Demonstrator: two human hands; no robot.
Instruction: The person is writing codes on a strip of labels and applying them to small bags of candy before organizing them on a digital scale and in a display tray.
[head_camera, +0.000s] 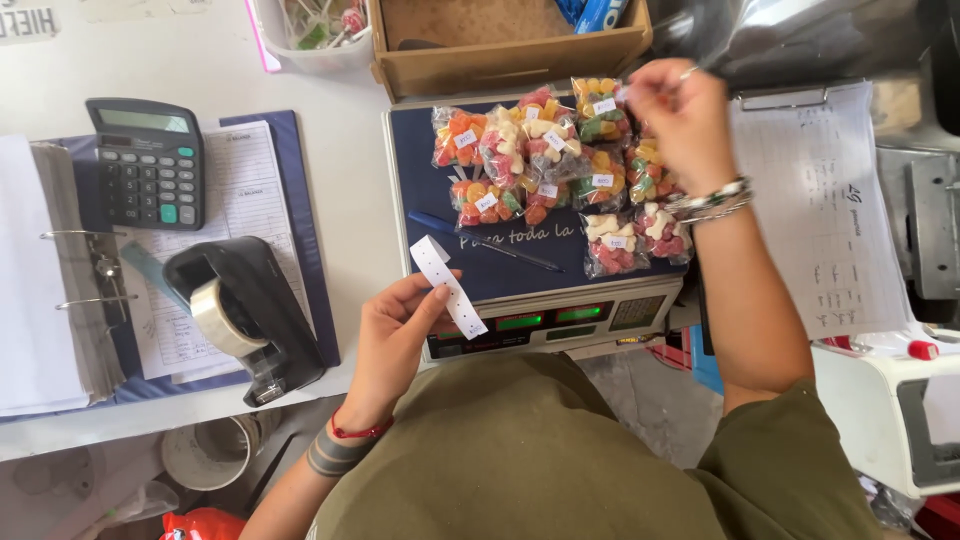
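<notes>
a white strip of labels (448, 286) is pinched in the left hand (392, 340), thumb on top and fingers curled beneath, and it slants up over the front left edge of a digital scale (545, 325). the strip shows small dark dots along its length. the right hand (680, 120) is stretched out over the far right side of the scale's dark blue platform, its fingertips drawn together on something small and pale against a bag of candy (600, 112); what is pinched is too small to make out. bracelets sit on that wrist, a red cord on the left one.

on the platform lie a cluster of small clear bags of coloured gummy sweets (545, 165), each with a little white label, packed touching one another. a blue pen (480, 240) lies on the platform just below them.

beyond the scale stands an open cardboard box (505, 55). to the left on the counter (330, 120) sit a black tape dispenser (245, 310), a calculator (148, 160) on a printed form, and an open ring binder (50, 290). to the right a clipboard with a sheet of paper (820, 210) lies beside the scale.
</notes>
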